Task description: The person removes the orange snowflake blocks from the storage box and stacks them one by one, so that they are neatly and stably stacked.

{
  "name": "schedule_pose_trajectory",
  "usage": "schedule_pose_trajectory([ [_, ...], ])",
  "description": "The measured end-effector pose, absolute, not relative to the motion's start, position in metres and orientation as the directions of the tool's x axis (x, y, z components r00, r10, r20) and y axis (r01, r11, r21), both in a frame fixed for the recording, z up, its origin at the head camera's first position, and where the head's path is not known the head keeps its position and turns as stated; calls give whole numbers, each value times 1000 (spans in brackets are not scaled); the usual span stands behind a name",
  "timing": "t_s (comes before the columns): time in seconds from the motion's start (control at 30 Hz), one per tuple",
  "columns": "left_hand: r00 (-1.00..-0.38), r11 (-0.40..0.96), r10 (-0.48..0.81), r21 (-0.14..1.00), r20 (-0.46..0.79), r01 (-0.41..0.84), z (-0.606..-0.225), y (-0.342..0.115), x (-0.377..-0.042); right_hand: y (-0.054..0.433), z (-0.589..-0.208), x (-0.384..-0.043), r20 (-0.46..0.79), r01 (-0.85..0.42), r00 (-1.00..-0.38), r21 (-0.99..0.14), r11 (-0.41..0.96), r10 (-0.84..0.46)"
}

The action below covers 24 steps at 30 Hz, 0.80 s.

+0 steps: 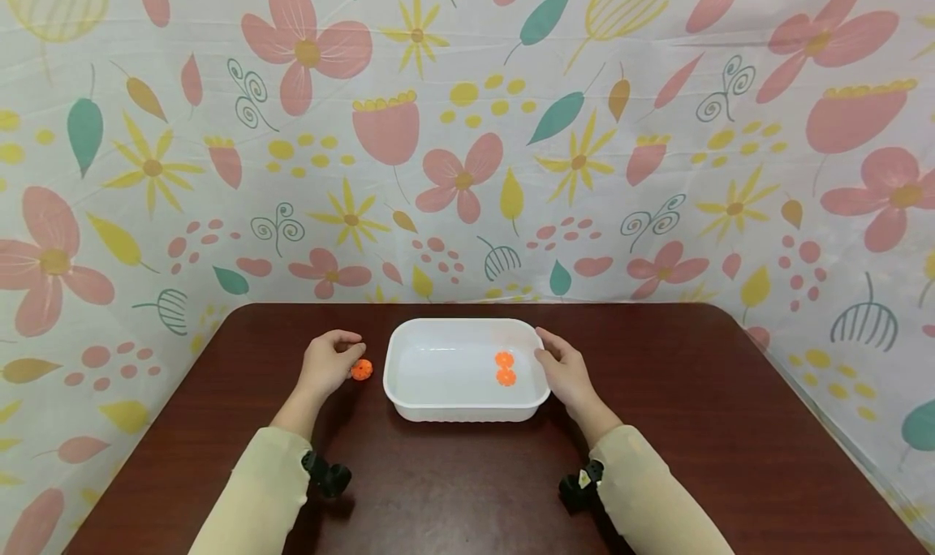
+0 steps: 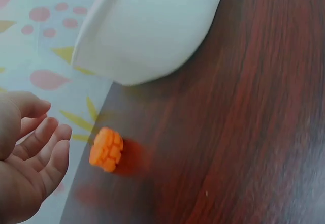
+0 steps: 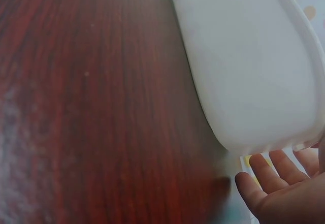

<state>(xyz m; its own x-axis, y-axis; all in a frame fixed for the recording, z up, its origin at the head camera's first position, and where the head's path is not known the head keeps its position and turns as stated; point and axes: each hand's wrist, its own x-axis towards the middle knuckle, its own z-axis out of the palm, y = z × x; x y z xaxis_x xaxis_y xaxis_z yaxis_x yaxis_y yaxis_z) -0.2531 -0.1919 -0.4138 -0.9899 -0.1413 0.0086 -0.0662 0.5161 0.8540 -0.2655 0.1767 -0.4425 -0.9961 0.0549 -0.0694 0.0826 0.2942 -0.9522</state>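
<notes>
A small orange scalloped piece [image 1: 361, 369], flower-shaped from above and grooved on its side, stands on the table left of a white rectangular tray [image 1: 438, 415]. Beside it is my left hand [image 1: 331, 364], fingers loosely bent; the left wrist view shows a gap between these fingers [image 2: 56, 158] and the orange piece [image 2: 107, 149]. My right hand [image 1: 570, 372] holds the tray's right rim, thumb over the edge, with its other fingers [image 3: 277, 173] outside the wall. Inside the tray, toward its right end, two similar orange pieces [image 1: 506, 376] lie one behind the other.
The dark brown wooden table [image 1: 453, 490] ends at a back edge just behind the tray. A white cloth with a floral print [image 1: 467, 92] hangs behind and around it. Black wrist cameras [image 1: 329, 475] are strapped at both sleeves.
</notes>
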Motion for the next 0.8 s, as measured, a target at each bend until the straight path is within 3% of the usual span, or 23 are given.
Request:
schedule_pose_trajectory([
  [0.3,-991,453,-95,891,93,40,-403,-172,-253,177,-441,-266,-77,93,-995,-945,312,63],
  [0.8,-992,398,-14,911,123,108,-390,-136,-251,177,-441,-269,-95,116,-992,-937,331,79],
])
